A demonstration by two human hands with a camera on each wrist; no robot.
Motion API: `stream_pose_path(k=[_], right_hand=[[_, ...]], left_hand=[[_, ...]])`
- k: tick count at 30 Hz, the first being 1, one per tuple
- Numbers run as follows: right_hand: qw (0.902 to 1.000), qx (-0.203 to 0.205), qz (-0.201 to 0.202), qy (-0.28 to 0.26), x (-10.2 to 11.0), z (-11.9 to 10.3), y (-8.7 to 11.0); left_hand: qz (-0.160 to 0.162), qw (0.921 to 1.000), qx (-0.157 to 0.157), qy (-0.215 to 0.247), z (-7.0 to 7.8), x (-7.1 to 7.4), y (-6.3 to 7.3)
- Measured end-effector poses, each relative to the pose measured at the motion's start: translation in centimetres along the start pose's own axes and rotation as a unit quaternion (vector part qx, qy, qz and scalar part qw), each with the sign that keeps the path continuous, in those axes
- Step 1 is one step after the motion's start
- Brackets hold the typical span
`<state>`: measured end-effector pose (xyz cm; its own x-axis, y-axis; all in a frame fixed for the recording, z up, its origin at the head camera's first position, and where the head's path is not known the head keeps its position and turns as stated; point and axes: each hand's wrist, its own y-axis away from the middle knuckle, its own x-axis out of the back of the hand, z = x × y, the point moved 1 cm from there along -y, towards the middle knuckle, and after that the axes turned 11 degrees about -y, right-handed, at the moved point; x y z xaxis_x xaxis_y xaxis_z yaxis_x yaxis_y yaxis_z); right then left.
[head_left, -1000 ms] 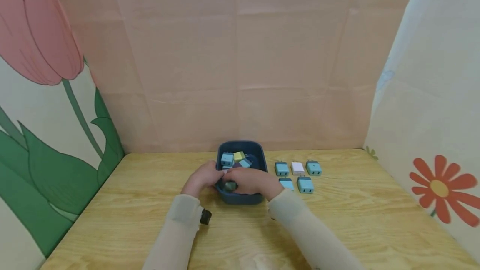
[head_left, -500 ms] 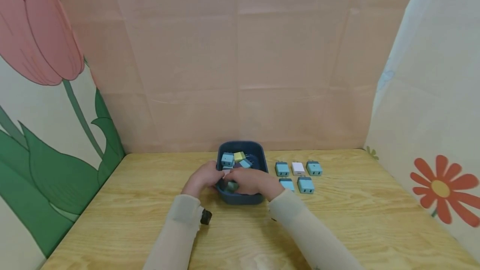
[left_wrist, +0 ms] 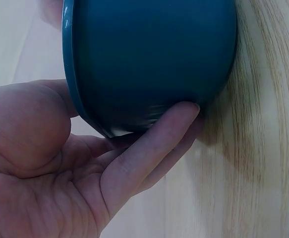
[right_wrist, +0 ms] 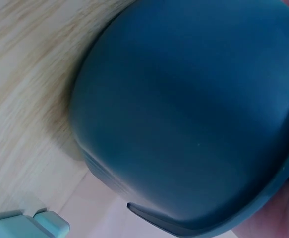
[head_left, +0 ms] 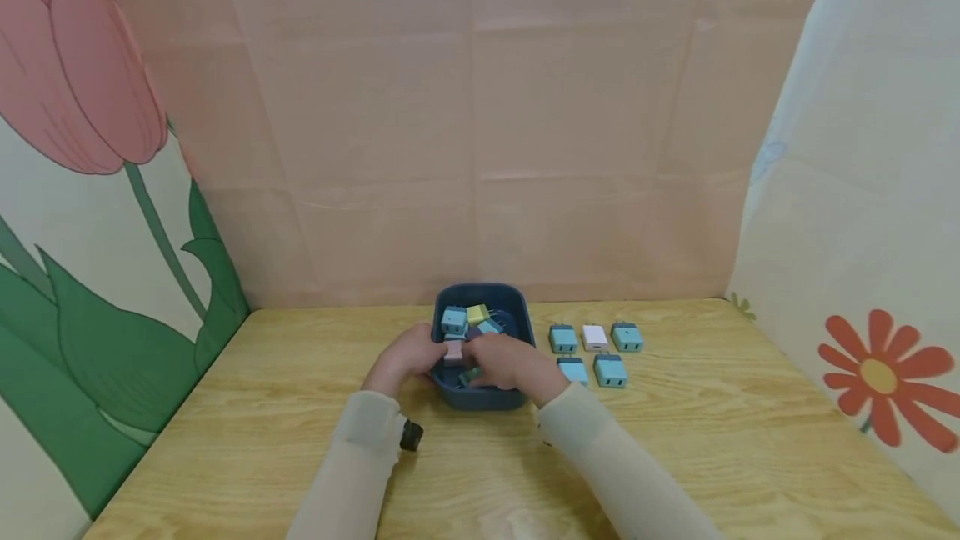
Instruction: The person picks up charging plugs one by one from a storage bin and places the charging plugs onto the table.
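My left hand [head_left: 408, 357] grips the left wall of a dark blue plastic bin [head_left: 517, 307], thumb over the rim and fingers against the outside, as the left wrist view shows. Reaching down into the bin's near part, my right hand [head_left: 506, 363] holds a greenish plug charger [head_left: 470, 376] at its fingertips, mostly covered by the hand. Left of those fingers lies a pale pink charger [head_left: 453, 352]. Farther back in the bin are a light blue charger [head_left: 453, 321], a yellow one [head_left: 477, 313] and another light blue one [head_left: 491, 327]. The right wrist view shows mostly the bin's outside.
Right of the bin, several chargers lie in two rows on the wooden table [head_left: 712, 407]: a white one [head_left: 595, 337] in the back row, light blue ones [head_left: 611, 371] around it. A pinkish backdrop [head_left: 480, 148] rises behind the table, with printed side panels left and right.
The right hand has shifted slightly right inside the bin with the greenish charger, which has turned. More of the pale pink charger shows now. The left hand has stayed on the bin.
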<state>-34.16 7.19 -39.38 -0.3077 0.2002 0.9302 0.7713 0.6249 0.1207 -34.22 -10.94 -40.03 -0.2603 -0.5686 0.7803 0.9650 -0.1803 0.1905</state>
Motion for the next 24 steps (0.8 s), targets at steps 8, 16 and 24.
stream_pose_path(k=[8,16,24], right_hand=[[0.9980,-0.060,0.017,-0.009,0.1,-0.1,0.4],[0.9955,-0.087,0.036,-0.011,0.0,-0.3,1.1],[0.9939,-0.102,0.042,-0.006,0.0,-0.4,1.2]], left_hand=[[-0.002,0.9999,0.012,-0.009,0.1,0.1,0.1],[0.003,0.9996,0.011,-0.025,0.0,-0.1,0.0],[-0.004,0.9999,0.012,-0.005,0.1,0.0,0.2]])
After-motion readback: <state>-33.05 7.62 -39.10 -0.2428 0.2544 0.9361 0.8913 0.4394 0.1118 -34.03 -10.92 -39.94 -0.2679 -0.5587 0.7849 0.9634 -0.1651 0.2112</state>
